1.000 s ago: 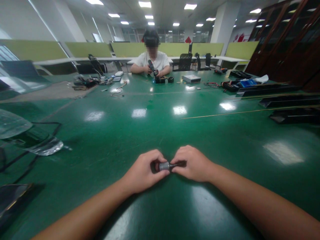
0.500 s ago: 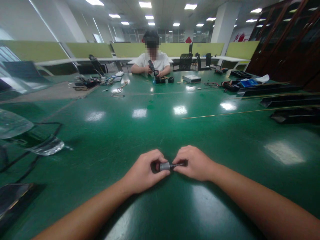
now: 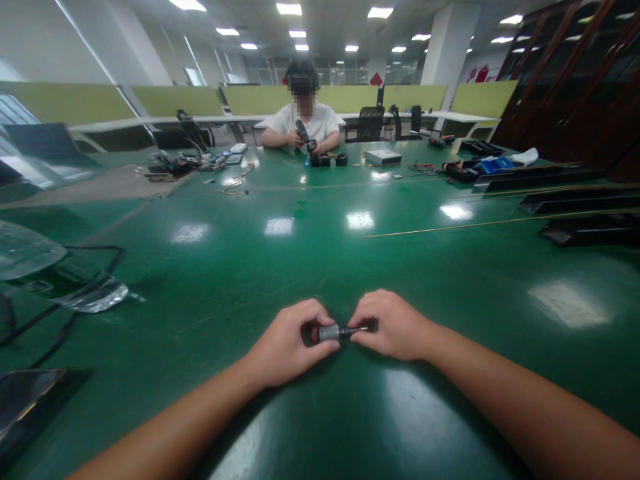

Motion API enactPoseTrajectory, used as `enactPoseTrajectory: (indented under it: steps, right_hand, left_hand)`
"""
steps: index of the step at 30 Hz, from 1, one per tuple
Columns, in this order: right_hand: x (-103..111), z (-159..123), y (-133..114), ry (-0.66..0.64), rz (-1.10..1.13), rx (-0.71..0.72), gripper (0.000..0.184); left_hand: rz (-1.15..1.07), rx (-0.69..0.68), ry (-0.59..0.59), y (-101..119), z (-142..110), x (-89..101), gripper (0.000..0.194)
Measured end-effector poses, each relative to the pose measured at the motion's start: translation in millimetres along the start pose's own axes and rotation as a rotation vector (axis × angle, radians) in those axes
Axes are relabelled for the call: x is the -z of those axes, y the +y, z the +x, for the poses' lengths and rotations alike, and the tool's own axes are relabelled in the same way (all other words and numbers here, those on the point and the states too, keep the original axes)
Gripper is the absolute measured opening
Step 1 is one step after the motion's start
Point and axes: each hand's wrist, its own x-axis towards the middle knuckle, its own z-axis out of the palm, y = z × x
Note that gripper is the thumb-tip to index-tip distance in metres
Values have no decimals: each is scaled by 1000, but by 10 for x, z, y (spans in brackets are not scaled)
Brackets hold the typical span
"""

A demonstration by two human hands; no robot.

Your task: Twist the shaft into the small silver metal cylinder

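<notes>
Both hands rest on the green table close to its near edge, fingers closed. My left hand grips a small grey metal cylinder by its left end. My right hand pinches a thin dark shaft that sticks out of the cylinder's right end. The two hands are a few centimetres apart, with the part bridging them just above the tabletop.
A person sits at the far side handling a dark tool beside small black boxes. Black trays and long rails lie at the right. Clear plastic and cables sit at the left, a dark flat object at the near left.
My right hand has drawn slightly to the right, so a little more of the dark shaft shows between the hands. The left hand has stayed put.
</notes>
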Motion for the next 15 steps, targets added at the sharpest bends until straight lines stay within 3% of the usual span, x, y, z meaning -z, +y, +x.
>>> enactPoseTrajectory:
  steps: [15]
  right_hand:
    - [122, -31, 1, -38, -6, -55, 6]
  left_hand:
    - [1, -16, -11, -4, 1, 3, 14]
